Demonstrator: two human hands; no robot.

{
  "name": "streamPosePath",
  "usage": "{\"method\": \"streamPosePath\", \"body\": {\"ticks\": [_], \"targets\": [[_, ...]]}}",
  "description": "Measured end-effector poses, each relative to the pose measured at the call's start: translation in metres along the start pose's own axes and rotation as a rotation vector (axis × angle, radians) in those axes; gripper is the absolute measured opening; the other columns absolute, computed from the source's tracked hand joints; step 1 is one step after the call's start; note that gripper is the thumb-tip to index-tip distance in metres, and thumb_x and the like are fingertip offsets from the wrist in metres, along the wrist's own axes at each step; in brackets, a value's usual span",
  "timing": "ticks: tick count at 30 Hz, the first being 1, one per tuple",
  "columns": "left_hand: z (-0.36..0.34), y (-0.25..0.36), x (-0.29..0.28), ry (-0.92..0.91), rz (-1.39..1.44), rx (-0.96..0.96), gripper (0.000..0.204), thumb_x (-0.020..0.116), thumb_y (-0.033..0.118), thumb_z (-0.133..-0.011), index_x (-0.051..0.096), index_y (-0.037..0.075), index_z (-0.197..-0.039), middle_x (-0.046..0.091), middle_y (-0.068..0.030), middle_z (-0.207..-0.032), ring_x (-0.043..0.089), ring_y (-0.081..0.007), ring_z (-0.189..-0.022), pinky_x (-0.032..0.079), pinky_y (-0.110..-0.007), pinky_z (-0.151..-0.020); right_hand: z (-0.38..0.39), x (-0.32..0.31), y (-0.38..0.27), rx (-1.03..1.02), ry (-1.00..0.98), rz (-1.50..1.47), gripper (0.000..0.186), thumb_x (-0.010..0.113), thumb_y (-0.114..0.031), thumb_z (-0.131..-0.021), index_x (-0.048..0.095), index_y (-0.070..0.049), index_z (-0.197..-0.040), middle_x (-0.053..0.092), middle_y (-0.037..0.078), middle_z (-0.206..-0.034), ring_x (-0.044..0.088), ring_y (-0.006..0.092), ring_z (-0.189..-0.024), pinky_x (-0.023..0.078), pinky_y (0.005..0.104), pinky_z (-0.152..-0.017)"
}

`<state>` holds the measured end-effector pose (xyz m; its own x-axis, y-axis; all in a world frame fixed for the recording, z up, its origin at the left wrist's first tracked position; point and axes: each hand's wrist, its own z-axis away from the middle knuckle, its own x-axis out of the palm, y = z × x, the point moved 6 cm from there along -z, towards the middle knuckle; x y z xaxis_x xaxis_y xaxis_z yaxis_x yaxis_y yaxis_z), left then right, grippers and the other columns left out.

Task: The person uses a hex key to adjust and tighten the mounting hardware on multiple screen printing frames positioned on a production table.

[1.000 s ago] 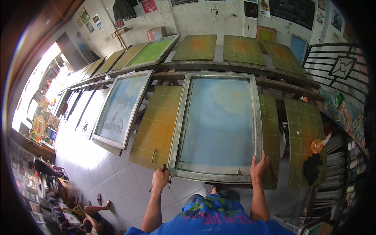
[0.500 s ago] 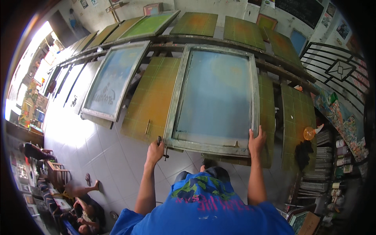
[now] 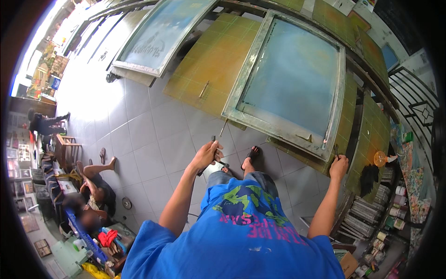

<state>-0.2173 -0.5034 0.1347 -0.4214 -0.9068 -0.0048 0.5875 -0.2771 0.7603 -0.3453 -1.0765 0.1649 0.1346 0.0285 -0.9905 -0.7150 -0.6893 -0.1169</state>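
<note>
A screen-printing frame (image 3: pixel 297 74) with a pale blue mesh lies tilted on a yellow-green board in front of me. My left hand (image 3: pixel 207 156) is closed around a dark metal clamp-like tool (image 3: pixel 222 164), held over the floor short of the frame's near left corner. Past the tool, a thin metal rod (image 3: pixel 224 128) sticks out below that corner. My right hand (image 3: pixel 339 166) is closed at the board's near right edge, beside the frame's corner. A small metal piece (image 3: pixel 336 149) shows just above its fingers; its full shape is hidden.
Another screen frame (image 3: pixel 162 37) and several yellow-green boards (image 3: pixel 213 65) rest on the rack. An orange round container (image 3: pixel 380 159) and a black cloth (image 3: pixel 369 179) lie on the right board. Bottles and jars (image 3: pixel 395 212) line the right side. A person (image 3: pixel 100 186) sits at lower left.
My left hand has drawn back from the frame's near left corner with the dark tool. My right hand has left the frame's side and closed at the board's edge. The view has turned.
</note>
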Motion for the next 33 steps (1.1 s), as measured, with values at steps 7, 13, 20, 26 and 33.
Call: {"method": "streamPosePath", "body": {"ticks": [7, 13, 20, 26, 33], "targets": [[-0.022, -0.006, 0.004, -0.077, -0.053, 0.004, 0.049, 0.032, 0.046, -0.109, 0.059, 0.006, -0.112, 0.066, -0.002, -0.084, 0.059, -0.0082, -0.07, 0.048, -0.024, -0.06, 0.015, -0.002, 0.022, -0.046, 0.186, -0.108, 0.025, 0.049, -0.024, -0.106, 0.05, 0.0, -0.111, 0.064, 0.018, -0.093, 0.062, 0.0399, -0.085, 0.049, 0.0499, -0.075], [-0.022, -0.011, -0.002, -0.095, -0.109, -0.017, 0.049, 0.033, 0.045, -0.109, 0.06, 0.004, -0.109, 0.067, -0.0027, -0.077, 0.058, -0.0089, -0.065, 0.047, -0.025, -0.055, 0.101, -0.044, -0.07, -0.094, 0.248, -0.462, 0.024, 0.05, -0.027, -0.105, 0.051, -0.002, -0.107, 0.065, 0.017, -0.096, 0.063, 0.0351, -0.084, 0.048, 0.0447, -0.073], [-0.026, -0.019, -0.003, -0.168, -0.152, -0.029, 0.051, 0.032, 0.044, -0.109, 0.06, 0.002, -0.112, 0.067, -0.0034, -0.078, 0.059, -0.0101, -0.065, 0.047, -0.026, -0.055, 0.181, -0.016, -0.246, -0.498, -0.296, -0.611, 0.023, 0.055, -0.017, -0.099, 0.062, -0.002, -0.116, 0.069, 0.021, -0.093, 0.068, 0.0356, -0.085, 0.052, 0.0413, -0.075], [-0.023, -0.003, 0.002, -0.231, -0.195, -0.068, 0.054, 0.032, 0.045, -0.109, 0.061, -0.001, -0.114, 0.068, -0.0052, -0.081, 0.06, -0.0124, -0.067, 0.05, -0.028, -0.059, 0.184, -0.012, -0.347, -0.814, -0.308, -0.479, 0.022, 0.055, -0.019, -0.099, 0.065, -0.008, -0.116, 0.07, 0.016, -0.101, 0.068, 0.0383, -0.09, 0.053, 0.047, -0.076], [-0.028, -0.01, 0.001, -0.367, 0.061, -0.035, 0.058, 0.033, 0.044, -0.109, 0.059, -0.008, -0.111, 0.07, -0.0145, -0.084, 0.066, -0.0194, -0.071, 0.058, -0.033, -0.061, 0.163, -0.004, -0.385, -0.926, -0.263, -0.456, 0.018, 0.056, -0.019, -0.099, 0.064, -0.008, -0.111, 0.07, 0.016, -0.093, 0.069, 0.0381, -0.084, 0.054, 0.0466, -0.072]]}}
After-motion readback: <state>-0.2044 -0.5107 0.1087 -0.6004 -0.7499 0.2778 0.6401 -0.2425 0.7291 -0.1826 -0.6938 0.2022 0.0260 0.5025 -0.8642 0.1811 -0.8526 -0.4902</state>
